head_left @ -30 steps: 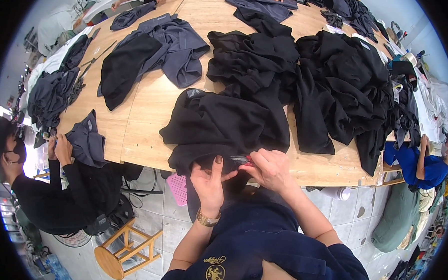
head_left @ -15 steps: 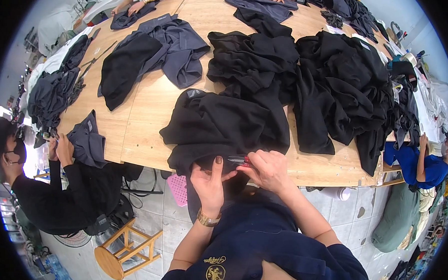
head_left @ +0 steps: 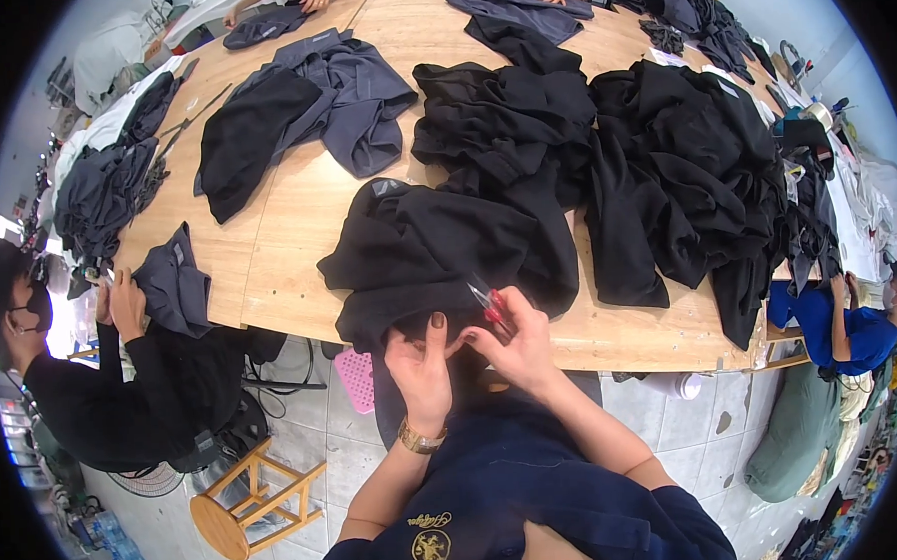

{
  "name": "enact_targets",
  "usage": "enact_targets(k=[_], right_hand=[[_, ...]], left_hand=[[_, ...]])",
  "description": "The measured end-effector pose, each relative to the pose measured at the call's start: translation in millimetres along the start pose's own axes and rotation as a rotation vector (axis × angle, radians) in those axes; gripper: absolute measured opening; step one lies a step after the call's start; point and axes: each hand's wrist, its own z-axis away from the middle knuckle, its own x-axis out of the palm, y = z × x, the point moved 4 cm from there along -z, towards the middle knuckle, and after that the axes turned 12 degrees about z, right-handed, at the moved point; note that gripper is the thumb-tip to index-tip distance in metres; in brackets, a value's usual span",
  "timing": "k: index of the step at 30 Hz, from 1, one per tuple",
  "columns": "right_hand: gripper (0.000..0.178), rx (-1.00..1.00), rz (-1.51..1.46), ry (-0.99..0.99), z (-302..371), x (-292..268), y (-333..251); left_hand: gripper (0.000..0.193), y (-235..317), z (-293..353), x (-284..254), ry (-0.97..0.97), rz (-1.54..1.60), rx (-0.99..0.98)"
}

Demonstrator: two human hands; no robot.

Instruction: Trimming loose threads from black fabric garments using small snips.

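Observation:
A black garment [head_left: 437, 242] lies bunched at the near edge of the table, its near edge hanging toward me. My left hand [head_left: 420, 373] pinches that near edge between thumb and fingers. Just to the right, my right hand [head_left: 523, 345] is closed around red-handled thread snips [head_left: 495, 312], whose pointed metal blades aim up and away over the cloth. My right thumb and fingertips come close to the left fingers; whether they also touch the fabric I cannot tell.
More black garments [head_left: 684, 170] are heaped on the wooden table [head_left: 297, 242] to the right and beyond. Dark grey garments [head_left: 361, 104] lie at the far left. A co-worker in black [head_left: 102, 375] sits at left by a wooden stool [head_left: 224, 520]; others work across the table and at right.
My right hand has turned, so the snips swing from pointing left at the fabric edge to pointing up and away. My left hand stays nearly in place on the cloth.

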Motion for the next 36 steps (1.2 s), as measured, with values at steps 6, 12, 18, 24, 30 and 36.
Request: enact_targets(k=[6,12,18,24,30,36], right_hand=[[0.013,0.039,-0.1,0.01,-1,14,4],[0.01,0.131,-0.232,0.028,4,9,21],[0.006,-0.166,-0.006,-0.01,16,-9,5],[0.02,-0.375,0.032,0.036,15,-20,-3],[0.031,-0.314,0.356,0.132,0,-21,11],[0.036,-0.492,0.581,0.169,0,-19,7]], left_hand=[[0.024,-6,5,5,-0.001,0.03,0.006],[0.02,-9,-1,3,0.055,0.237,-0.135],[0.014,-3,-7,2,0.095,0.311,-0.189],[0.014,-3,-7,1,0.094,0.35,-0.227],[0.016,1,-8,2,0.085,0.349,-0.273],[0.016,2,-7,3,0.093,0.34,-0.289]])
